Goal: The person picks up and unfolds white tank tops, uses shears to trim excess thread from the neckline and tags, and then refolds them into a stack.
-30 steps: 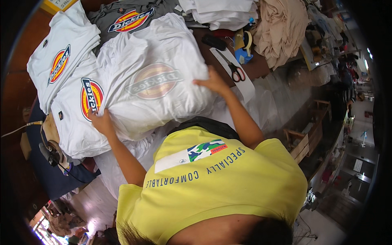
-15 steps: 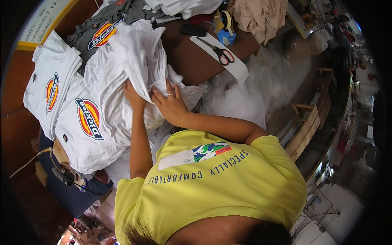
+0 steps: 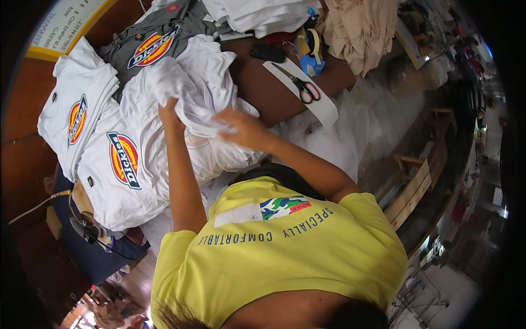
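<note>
A crumpled white T-shirt (image 3: 192,101) is bunched up on top of a heap of white shirts. My left hand (image 3: 172,115) grips its left side, the fingers partly covered by the cloth. At the right edge of the same cloth is my right hand (image 3: 244,129), smeared by motion, so its grip is unclear. Left of the heap lie a white T-shirt with a red, yellow and blue print (image 3: 124,160) and another printed white T-shirt (image 3: 78,119). A grey T-shirt (image 3: 153,46) with a similar print lies behind.
On a brown surface (image 3: 255,82) to the right are scissors (image 3: 308,92) on a white strip (image 3: 323,112), a black object (image 3: 267,53) and a blue tape dispenser (image 3: 311,52). Beige cloth (image 3: 361,33) is piled beyond. A corded iron-like tool (image 3: 83,230) sits at the lower left.
The white cloth between my hands has been lifted and bunched, and its hanging corner has gone. My right hand has shifted slightly right; my left hand has risen a little.
</note>
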The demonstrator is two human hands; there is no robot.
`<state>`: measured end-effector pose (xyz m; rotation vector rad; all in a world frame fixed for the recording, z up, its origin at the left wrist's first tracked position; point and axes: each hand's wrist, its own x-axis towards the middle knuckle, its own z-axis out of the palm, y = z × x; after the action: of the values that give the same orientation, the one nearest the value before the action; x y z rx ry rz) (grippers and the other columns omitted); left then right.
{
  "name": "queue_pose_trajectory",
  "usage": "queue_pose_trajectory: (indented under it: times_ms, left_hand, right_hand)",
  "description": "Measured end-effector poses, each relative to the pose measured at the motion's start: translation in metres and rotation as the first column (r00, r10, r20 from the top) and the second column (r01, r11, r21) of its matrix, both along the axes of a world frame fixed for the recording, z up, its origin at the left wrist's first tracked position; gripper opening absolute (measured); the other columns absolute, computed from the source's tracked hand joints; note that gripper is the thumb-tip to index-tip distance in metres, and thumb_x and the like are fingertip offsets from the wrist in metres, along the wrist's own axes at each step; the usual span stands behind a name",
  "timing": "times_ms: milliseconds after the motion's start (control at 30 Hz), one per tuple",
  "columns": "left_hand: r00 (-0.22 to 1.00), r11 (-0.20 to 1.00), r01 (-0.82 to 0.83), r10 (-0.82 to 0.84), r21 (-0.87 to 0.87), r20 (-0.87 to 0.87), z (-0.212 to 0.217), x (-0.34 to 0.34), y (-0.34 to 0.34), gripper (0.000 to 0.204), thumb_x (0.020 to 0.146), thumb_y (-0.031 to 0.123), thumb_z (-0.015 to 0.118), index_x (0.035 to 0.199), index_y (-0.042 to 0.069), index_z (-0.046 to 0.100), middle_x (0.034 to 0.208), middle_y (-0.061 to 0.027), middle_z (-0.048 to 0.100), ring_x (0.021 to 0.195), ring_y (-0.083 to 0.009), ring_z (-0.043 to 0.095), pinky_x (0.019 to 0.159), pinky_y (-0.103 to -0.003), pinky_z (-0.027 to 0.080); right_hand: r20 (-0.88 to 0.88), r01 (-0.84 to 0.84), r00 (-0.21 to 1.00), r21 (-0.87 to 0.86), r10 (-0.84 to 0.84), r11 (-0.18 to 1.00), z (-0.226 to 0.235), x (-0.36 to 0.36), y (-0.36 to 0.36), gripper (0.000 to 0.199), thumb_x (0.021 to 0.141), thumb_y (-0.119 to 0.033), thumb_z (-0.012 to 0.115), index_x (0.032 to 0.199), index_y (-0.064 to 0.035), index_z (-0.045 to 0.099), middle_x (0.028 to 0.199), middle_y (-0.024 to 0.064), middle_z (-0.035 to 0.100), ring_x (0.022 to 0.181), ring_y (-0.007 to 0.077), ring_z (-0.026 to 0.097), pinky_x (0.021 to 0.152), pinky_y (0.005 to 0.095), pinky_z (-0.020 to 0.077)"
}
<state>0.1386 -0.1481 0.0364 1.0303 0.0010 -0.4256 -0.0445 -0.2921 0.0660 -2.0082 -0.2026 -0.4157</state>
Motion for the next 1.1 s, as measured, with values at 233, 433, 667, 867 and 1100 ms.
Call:
queue_pose_trajectory:
  times_ms: [233,433,667,867,1100]
  left_hand:
    - [0.933,0.919,-0.336,0.296,-0.206,-0.204,-0.035,-0.056,0.064,0.028,0.083,0.003,0.052,0.11,-0.003,0.053,0.106,-0.0096,0.059,0.099,-0.0199,0.056,0.091,-0.032,0.044]
    - [0.957,0.928,-0.287,0.266,-0.237,-0.116,-0.016,-0.072,0.076,0.026,0.084,0.014,0.055,0.107,0.001,0.055,0.104,-0.0068,0.059,0.098,-0.0175,0.056,0.087,-0.031,0.045]
    - [0.976,0.976,-0.217,0.217,0.011,0.003,0.011,-0.081,0.094,0.039,0.087,0.031,0.056,0.113,0.004,0.046,0.107,-0.0069,0.055,0.099,-0.016,0.054,0.085,-0.031,0.045]
    - [0.946,0.917,-0.32,0.295,-0.236,-0.135,-0.018,-0.081,0.098,0.029,0.084,0.019,0.055,0.108,0.002,0.053,0.096,-0.0082,0.061,0.09,-0.0196,0.059,0.083,-0.034,0.048]
    - [0.874,0.86,-0.484,0.483,-0.159,-0.045,0.008,-0.105,0.086,0.033,0.077,0.018,0.054,0.106,0.002,0.056,0.104,-0.0114,0.06,0.098,-0.0236,0.057,0.087,-0.039,0.046]
  right_hand:
    - [-0.647,0.54,0.761,0.591,-0.047,0.599,-0.053,0.078,-0.109,0.075,0.074,-0.045,0.067,0.131,-0.0082,0.034,0.121,0.011,0.047,0.095,0.0197,0.052,0.073,0.0322,0.0459]
    - [-0.295,0.157,0.933,0.849,0.208,0.505,-0.058,0.168,-0.08,0.046,0.072,-0.012,0.07,0.113,-0.004,0.051,0.102,0.009,0.06,0.086,0.0185,0.06,0.071,0.0326,0.0503]
    - [-0.027,-0.377,0.926,-0.005,0.376,0.926,0.044,0.105,0.089,0.053,0.072,-0.014,0.057,0.124,-0.0071,0.048,0.09,0.0164,0.061,0.078,0.0307,0.06,0.069,0.0358,0.0473]
    - [-0.102,-0.574,0.732,0.439,0.673,0.691,0.026,0.094,0.031,0.033,0.077,-0.006,0.059,0.109,-0.0029,0.058,0.091,0.0113,0.063,0.076,0.0144,0.059,0.069,0.0254,0.0469]
    - [-0.287,-0.133,0.956,-0.222,0.066,0.966,-0.067,0.046,-0.082,0.032,0.075,-0.018,0.069,0.102,-0.0026,0.057,0.1,0.0103,0.057,0.094,0.0146,0.054,0.074,0.0288,0.046]
